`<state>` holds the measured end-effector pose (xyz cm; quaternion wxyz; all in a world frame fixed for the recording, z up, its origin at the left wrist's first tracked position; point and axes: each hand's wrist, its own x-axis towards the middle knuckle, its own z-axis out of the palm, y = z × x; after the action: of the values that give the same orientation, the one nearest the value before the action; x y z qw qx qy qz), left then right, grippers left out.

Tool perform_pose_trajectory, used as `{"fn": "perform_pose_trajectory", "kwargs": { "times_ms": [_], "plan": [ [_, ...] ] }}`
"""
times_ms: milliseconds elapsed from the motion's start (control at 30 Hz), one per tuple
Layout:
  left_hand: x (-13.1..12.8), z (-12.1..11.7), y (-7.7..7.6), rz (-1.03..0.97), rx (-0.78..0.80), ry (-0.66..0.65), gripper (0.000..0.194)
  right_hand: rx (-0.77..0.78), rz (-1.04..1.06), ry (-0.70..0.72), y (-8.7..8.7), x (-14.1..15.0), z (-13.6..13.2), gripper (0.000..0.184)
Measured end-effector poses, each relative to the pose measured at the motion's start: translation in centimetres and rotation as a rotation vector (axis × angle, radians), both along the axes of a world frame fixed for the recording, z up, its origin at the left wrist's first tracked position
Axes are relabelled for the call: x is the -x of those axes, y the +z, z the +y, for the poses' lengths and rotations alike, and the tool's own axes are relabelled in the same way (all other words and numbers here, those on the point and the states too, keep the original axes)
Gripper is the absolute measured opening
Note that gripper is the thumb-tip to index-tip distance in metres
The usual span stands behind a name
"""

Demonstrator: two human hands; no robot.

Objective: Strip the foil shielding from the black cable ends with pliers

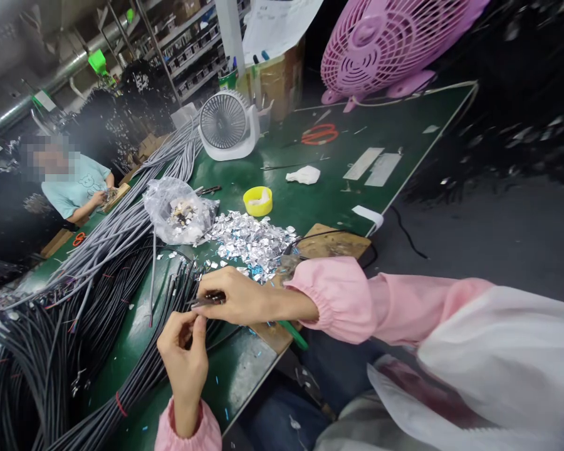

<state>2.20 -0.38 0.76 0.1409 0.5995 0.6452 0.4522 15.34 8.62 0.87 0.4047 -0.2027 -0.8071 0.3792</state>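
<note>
My right hand (pixel 237 297) is closed around a small dark metal tool (pixel 209 301) with a narrow tip; its exact kind is hard to tell. Just below, the thumb and fingers of my left hand (pixel 183 354) are pressed together in a pinch close to the tool's tip. Whatever lies between those fingers is too small to make out. A bundle of black cables (pixel 143 379), tied with a red band (pixel 121 404), runs beneath and beside my left hand. Behind my right hand lies a pile of silvery foil scraps (pixel 251 241).
On the green table (pixel 329 200) are a yellow dish (pixel 258 201), a clear bag (pixel 181 213), grey cables (pixel 117 219), a white fan (pixel 228 125) and orange-handled scissors (pixel 320 133). A pink fan (pixel 371 50) stands at the back. A co-worker (pixel 75 188) sits at the far left.
</note>
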Motion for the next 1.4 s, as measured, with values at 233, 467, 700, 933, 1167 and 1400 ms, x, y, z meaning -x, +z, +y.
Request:
{"fn": "perform_pose_trajectory", "kwargs": {
  "times_ms": [233,467,700,933,1167,1400],
  "plan": [
    [-0.1,0.0,0.5,0.037,-0.045,0.054,0.023,0.047,-0.048,0.048,0.4,0.1,-0.1,0.031],
    [-0.6,0.0,1.1,0.093,-0.133,0.082,0.028,-0.114,0.1,0.032,-0.2,-0.3,-0.3,0.008],
    [-0.6,-0.1,1.2,0.153,-0.165,0.054,0.023,-0.197,0.264,-0.02,-0.7,-0.2,-0.1,0.01],
    [-0.8,0.1,0.7,0.271,-0.183,0.059,0.027,-0.681,0.183,-0.162,-1.1,-0.4,0.1,0.023],
    [-0.1,0.0,-0.2,0.104,-0.042,-0.009,0.039,-0.531,0.394,-0.093,-0.8,-0.3,0.1,0.014],
    [0.8,0.1,-0.1,-0.111,0.078,-0.079,0.046,-0.143,0.187,0.102,0.1,-0.3,0.2,0.013]
  ]
}}
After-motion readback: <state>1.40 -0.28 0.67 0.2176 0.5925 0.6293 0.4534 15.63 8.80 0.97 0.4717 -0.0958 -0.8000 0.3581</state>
